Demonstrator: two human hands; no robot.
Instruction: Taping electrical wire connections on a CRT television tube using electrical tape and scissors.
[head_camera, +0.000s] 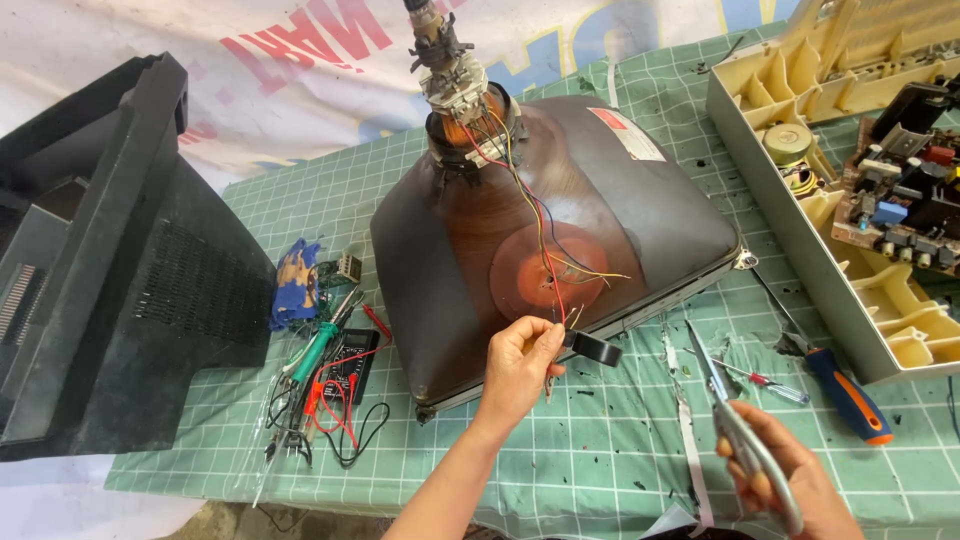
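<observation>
A dark picture tube (560, 230) lies face down on a green grid mat (600, 440), neck upward, with coloured wires (530, 200) running down from the neck. My left hand (520, 365) pinches the wire ends and a roll of black tape (597, 349) at the tube's near edge. My right hand (785, 485) grips metal scissors (725, 410), blades pointing up toward the tube, a short way right of the tape.
A black television back cover (110, 270) stands at the left. A multimeter with red and black leads (345, 375), a green-handled tool and a blue rag (296, 280) lie beside it. Two screwdrivers (840, 385) and a beige chassis with a circuit board (880, 190) sit at the right.
</observation>
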